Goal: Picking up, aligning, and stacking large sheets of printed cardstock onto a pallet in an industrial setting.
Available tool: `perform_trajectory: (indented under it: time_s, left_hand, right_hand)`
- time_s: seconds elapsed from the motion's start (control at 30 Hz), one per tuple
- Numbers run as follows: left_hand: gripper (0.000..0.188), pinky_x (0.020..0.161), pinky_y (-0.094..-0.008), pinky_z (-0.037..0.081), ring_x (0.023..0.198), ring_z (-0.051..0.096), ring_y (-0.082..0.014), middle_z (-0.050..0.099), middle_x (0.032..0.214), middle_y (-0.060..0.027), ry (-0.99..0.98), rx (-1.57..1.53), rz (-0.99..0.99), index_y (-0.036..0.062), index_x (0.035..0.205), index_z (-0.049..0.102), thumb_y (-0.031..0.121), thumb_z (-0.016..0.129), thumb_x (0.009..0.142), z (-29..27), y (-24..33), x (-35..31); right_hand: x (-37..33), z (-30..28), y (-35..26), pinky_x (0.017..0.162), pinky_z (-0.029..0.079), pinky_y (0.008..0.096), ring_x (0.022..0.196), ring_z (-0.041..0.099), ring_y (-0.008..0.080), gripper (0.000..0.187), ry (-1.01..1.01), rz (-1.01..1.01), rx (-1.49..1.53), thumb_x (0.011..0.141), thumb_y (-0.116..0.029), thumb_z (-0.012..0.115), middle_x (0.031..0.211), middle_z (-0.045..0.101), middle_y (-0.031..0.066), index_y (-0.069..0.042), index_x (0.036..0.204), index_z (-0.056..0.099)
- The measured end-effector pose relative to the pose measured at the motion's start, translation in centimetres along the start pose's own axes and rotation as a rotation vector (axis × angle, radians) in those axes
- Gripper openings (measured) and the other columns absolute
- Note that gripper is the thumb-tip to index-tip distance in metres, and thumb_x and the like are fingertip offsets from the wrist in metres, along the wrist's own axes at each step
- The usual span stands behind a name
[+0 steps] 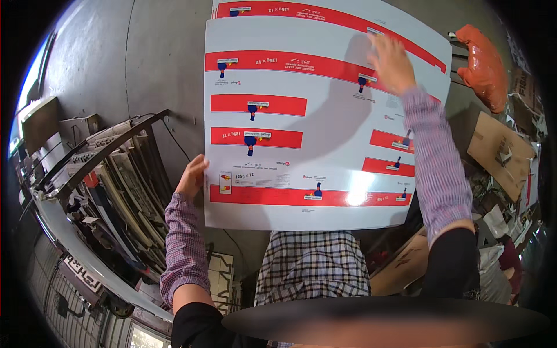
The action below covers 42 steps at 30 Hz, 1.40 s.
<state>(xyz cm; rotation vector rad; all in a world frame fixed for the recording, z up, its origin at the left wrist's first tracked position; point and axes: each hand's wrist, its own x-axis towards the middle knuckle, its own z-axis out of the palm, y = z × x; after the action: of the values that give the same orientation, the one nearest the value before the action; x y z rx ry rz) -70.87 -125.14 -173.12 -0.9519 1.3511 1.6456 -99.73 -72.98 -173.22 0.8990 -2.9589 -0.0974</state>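
A large glossy white printed sheet (336, 127) with red bands and small blue figures lies on top of a similar sheet (342, 13), whose red-banded far edge shows beyond it. At the left edge of the top sheet is my left hand (192, 176), fingers together and curled at the rim; part of them is hidden. My right hand (392, 62) is over the far right part, its fingers stretched out and apart. Its shadow falls on the sheet close beside it, and whether the palm touches I cannot tell. Bright glare covers a spot near the right front.
Upright flat boards (130, 185) fill a metal rack at the left. An orange-red bag (484, 69) lies at the far right, above an opened brown cardboard box (500, 153). Scraps and sacks lie along the right side. Grey floor (159, 64) shows at the far left.
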Motion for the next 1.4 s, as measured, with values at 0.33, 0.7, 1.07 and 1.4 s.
perform_trajectory:
  time_s: [0.33, 0.7, 1.07, 1.4]
  left_hand:
    - [0.043, 0.076, -0.0305, 0.053, 0.083, 0.064, -0.0159, 0.069, 0.098, -0.009, 0.055, 0.123, 0.164, -0.0045, 0.11, 0.063, 0.025, 0.077, 0.081, 3.3, 5.3, -3.2]
    - [0.038, 0.08, -0.0304, 0.053, 0.088, 0.064, -0.0146, 0.07, 0.099, -0.0083, 0.138, 0.026, 0.257, -0.0037, 0.111, 0.063, 0.013, 0.078, 0.08, 2.5, 4.7, -8.8]
    - [0.026, 0.066, -0.0363, 0.053, 0.073, 0.067, -0.0276, 0.068, 0.087, -0.0148, 0.527, 1.039, 0.859, 0.0045, 0.104, 0.063, 0.018, 0.069, 0.083, 9.1, 18.4, -4.1]
    - [0.05, 0.071, -0.0476, 0.053, 0.078, 0.067, -0.0352, 0.068, 0.083, -0.0154, 0.215, 1.519, 0.837, 0.0053, 0.084, 0.069, 0.047, 0.044, 0.096, 26.1, 22.9, 6.0]
  right_hand:
    - [5.9, 4.3, -1.0, 0.084, 0.051, 0.0402, 0.101, 0.061, 0.0278, 0.048, -0.13, 0.281, 0.116, 0.095, -0.053, 0.051, 0.106, 0.064, 0.0081, -0.008, 0.107, 0.063]
    - [11.7, -7.0, 5.5, 0.078, 0.05, 0.0301, 0.086, 0.064, 0.0163, 0.051, -1.005, 0.117, 0.648, 0.079, -0.042, 0.077, 0.099, 0.069, 0.0086, 0.0, 0.107, 0.067]
    - [1.3, -13.4, 1.2, 0.075, 0.052, 0.0402, 0.082, 0.066, 0.0293, 0.036, -0.435, 0.282, 0.328, 0.086, -0.026, 0.065, 0.085, 0.07, 0.0129, -0.009, 0.117, 0.062]
    - [-16.7, -19.2, -21.1, 0.11, 0.025, 0.0563, 0.13, 0.037, 0.0416, 0.099, -0.131, 0.517, 0.348, 0.064, -0.041, 0.08, 0.139, 0.041, 0.0222, -0.004, 0.145, 0.036]
